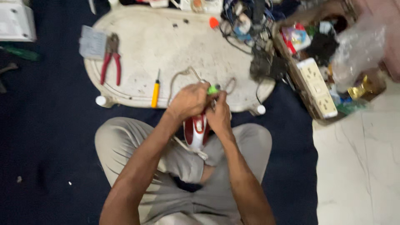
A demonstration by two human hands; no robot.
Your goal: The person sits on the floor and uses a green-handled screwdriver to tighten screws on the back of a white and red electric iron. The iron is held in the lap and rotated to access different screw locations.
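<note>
**Both hands closed around a red-and-white appliance in the lap**

I see the red-and-white appliance [196,130] upright between my knees, just in front of the near edge of the white oval board [175,46]. It looks like a clothes iron, though motion blur keeps me from being sure. A pale cord [192,149] trails from its lower end across my grey trousers.

My left hand [189,101] is curled over the top of the appliance, fingers closed around it. My right hand [218,116] clasps its right side, and the fingers pinch a small tool with a bright green handle [213,89] that pokes up just above the knuckles. The two hands touch each other.

A thin brownish wire [180,77] loops on the board right behind my hands. Left of it lies a yellow-handled screwdriver [155,92], its handle reaching the board's near edge. Farther left are red-handled pliers [111,60], beside a small grey card [92,42] at the board's left rim.

At the board's far right corner sits a tangle of dark cables [250,29]. Beyond that, a cardboard box [300,89] holds a white socket strip [317,86], a clear plastic bag [358,48] and mixed small parts. Everything rests on dark blue carpet [50,137], with pale marble floor [358,166] to the right.
</note>
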